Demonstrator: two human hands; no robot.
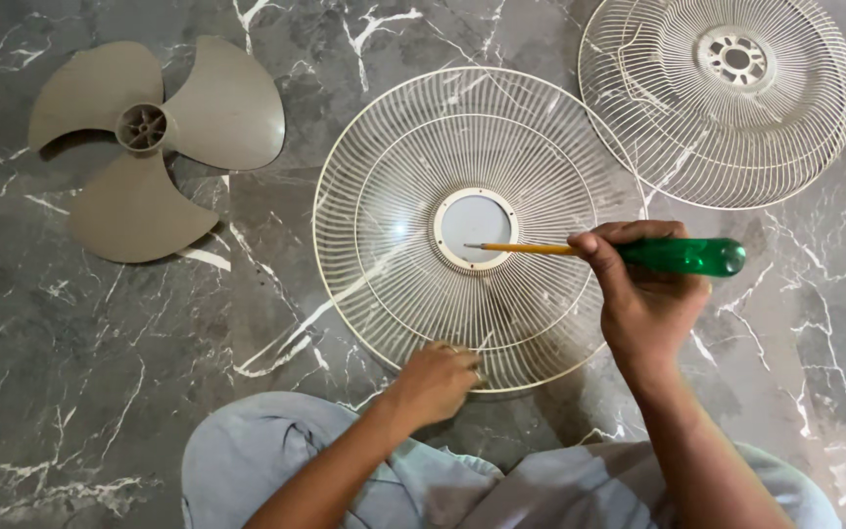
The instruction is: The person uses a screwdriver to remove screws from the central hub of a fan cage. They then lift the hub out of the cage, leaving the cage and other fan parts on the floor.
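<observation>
Two white wire fan grilles lie on the dark marbled floor (100,392): the front grille (472,230) just ahead of the knees, the rear grille (722,98) touching its far right edge. A grey three-bladed fan blade (154,142) lies well apart, left. The right hand (643,294) is closed around a green-handled screwdriver (629,253), tip at the grille's round hub. The left hand (435,382), curled, seemingly grips the near rim.

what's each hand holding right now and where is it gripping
The right hand holds a screwdriver by its green handle. The left hand grips the near rim of the front fan grille.
</observation>
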